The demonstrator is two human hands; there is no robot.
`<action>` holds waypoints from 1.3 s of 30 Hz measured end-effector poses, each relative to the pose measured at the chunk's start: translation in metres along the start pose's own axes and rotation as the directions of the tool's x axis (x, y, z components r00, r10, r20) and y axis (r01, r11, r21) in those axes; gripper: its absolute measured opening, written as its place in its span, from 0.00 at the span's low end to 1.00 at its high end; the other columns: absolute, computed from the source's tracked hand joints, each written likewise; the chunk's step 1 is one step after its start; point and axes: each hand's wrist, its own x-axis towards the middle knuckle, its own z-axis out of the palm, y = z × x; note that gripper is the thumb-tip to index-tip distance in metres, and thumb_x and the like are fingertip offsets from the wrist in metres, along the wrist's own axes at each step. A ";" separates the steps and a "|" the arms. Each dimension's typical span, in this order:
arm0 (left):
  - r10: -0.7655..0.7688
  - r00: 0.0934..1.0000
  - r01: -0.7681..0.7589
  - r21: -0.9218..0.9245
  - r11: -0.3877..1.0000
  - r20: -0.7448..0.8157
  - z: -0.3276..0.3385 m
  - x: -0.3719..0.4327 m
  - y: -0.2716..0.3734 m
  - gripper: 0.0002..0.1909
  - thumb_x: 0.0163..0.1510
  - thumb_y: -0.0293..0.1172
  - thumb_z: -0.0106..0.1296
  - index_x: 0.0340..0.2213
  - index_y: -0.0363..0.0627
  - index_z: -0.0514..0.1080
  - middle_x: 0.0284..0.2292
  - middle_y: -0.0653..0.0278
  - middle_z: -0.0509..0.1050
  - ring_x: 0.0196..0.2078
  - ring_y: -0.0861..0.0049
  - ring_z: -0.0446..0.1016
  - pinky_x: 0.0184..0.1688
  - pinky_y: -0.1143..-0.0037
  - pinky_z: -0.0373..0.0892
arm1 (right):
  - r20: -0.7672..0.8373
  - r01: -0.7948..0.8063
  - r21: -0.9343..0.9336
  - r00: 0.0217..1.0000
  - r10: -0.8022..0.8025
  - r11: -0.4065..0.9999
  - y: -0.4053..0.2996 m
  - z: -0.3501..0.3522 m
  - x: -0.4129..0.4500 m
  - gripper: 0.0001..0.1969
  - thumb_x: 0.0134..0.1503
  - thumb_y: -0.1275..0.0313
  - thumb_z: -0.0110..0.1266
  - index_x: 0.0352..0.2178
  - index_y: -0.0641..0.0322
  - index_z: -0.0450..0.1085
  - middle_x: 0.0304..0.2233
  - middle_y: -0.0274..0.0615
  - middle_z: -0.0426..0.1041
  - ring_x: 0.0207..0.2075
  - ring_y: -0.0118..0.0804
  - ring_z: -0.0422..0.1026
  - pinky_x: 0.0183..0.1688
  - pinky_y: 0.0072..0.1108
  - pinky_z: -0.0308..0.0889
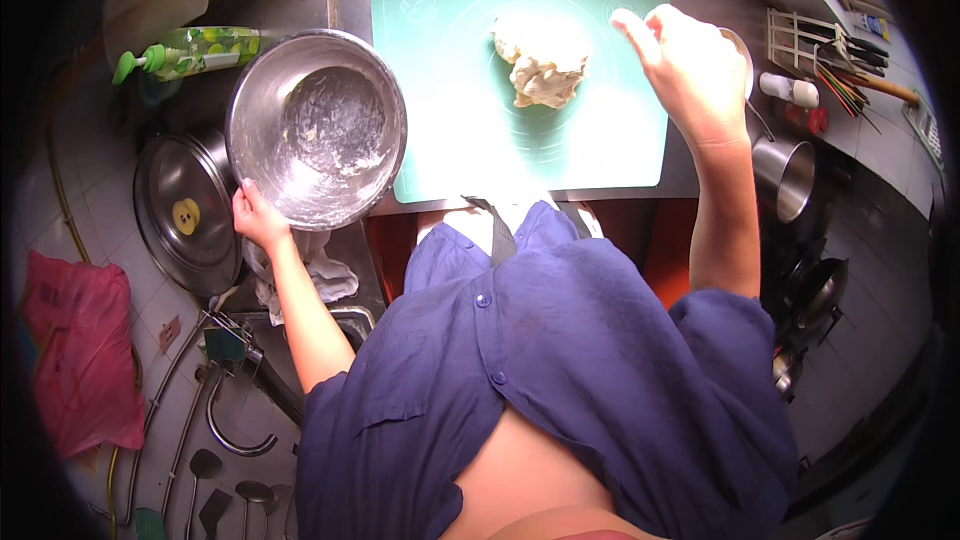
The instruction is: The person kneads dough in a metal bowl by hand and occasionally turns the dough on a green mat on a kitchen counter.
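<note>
My left hand (256,216) grips the rim of a stainless steel mixing bowl (330,105). The bowl tilts so that its inside shows, with flour and bits of dough stuck to the wall. In front of me a rough, lumpy piece of dough (546,64) rests on a green silicone pastry mat (439,90). Strong light washes out part of the mat and the dough. My right hand (694,75) is raised near the mat's right edge, apart from the dough, with its fingers bent. Whether anything is between those fingertips is not clear.
Left of the bowl are a green pump bottle (210,52) and a large metal lid (187,214). A sink faucet (236,435) and a pink plastic bag (82,352) are at lower left. A steel pot (784,176) and a utensil rack (806,37) stand at right.
</note>
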 end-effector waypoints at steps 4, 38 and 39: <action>0.013 1.000 -0.013 0.045 0.999 -0.008 -0.004 0.001 0.002 0.16 0.59 0.34 0.48 0.35 0.26 0.71 0.31 0.60 0.76 0.33 0.80 0.73 0.37 0.79 0.68 | -0.335 0.184 0.355 0.940 -0.059 0.917 -0.046 0.062 0.015 0.21 0.53 0.61 0.51 0.47 0.55 0.68 0.45 0.43 0.71 0.43 0.44 0.70 0.48 0.29 0.65; 0.017 1.000 -0.020 0.412 0.911 0.010 -0.003 0.009 0.011 0.22 0.58 0.41 0.48 0.38 0.25 0.70 0.34 0.46 0.76 0.35 0.64 0.75 0.40 0.72 0.68 | 0.138 -0.581 0.365 0.807 0.575 0.727 0.247 0.219 -0.089 0.14 0.52 0.67 0.52 0.35 0.68 0.73 0.36 0.54 0.74 0.41 0.51 0.73 0.45 0.35 0.67; 0.018 1.000 -0.020 0.415 0.910 0.009 -0.003 0.008 0.012 0.23 0.58 0.41 0.48 0.38 0.25 0.70 0.34 0.46 0.76 0.35 0.64 0.74 0.40 0.71 0.68 | 0.139 -0.580 0.367 0.807 0.574 0.727 0.247 0.223 -0.089 0.14 0.52 0.67 0.52 0.35 0.68 0.73 0.36 0.54 0.74 0.41 0.51 0.73 0.45 0.35 0.67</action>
